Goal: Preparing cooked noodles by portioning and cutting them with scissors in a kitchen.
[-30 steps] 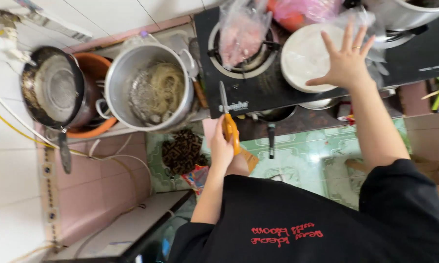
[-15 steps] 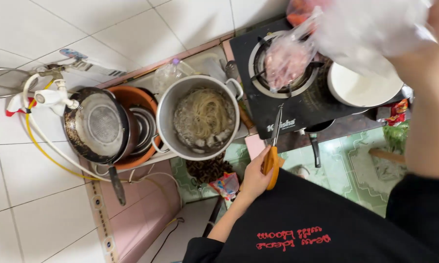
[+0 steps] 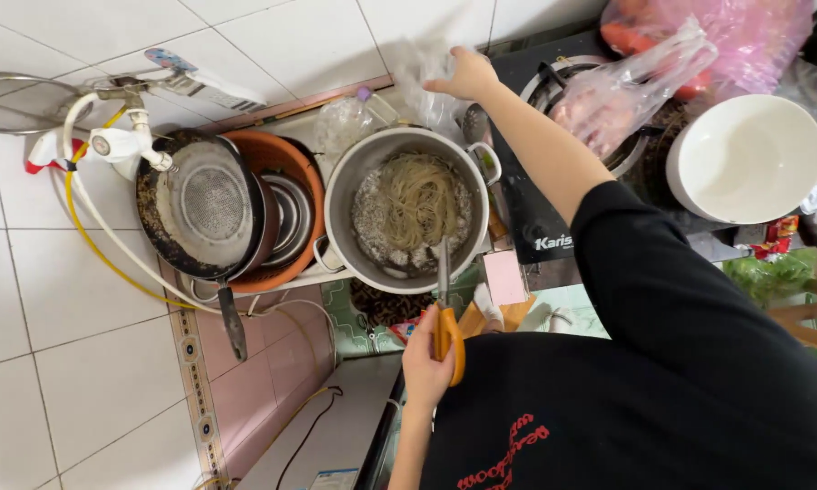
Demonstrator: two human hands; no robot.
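Observation:
My left hand (image 3: pixel 429 361) grips orange-handled scissors (image 3: pixel 445 313), whose blades point up over the near rim of a large steel pot (image 3: pixel 336 210). Pale noodles (image 3: pixel 415 198) lie in water inside the pot. My right arm reaches across the pot's right side. My right hand (image 3: pixel 467 76) rests on a crumpled clear plastic bag (image 3: pixel 424 71) behind the pot, fingers bent onto it.
A black frying pan with a steel strainer (image 3: pixel 204 204) sits on an orange basin (image 3: pixel 286 154) left of the pot, below a tap and yellow hose (image 3: pixel 118 143). To the right are a black gas stove (image 3: pixel 531 218), a bag of meat (image 3: pixel 608 100), a pink bag (image 3: pixel 735 36) and a white bowl (image 3: pixel 744 159).
My right hand left the white bowl and moved left to the clear bag behind the pot. The view swung left. My left hand kept the scissors, now at the pot's rim.

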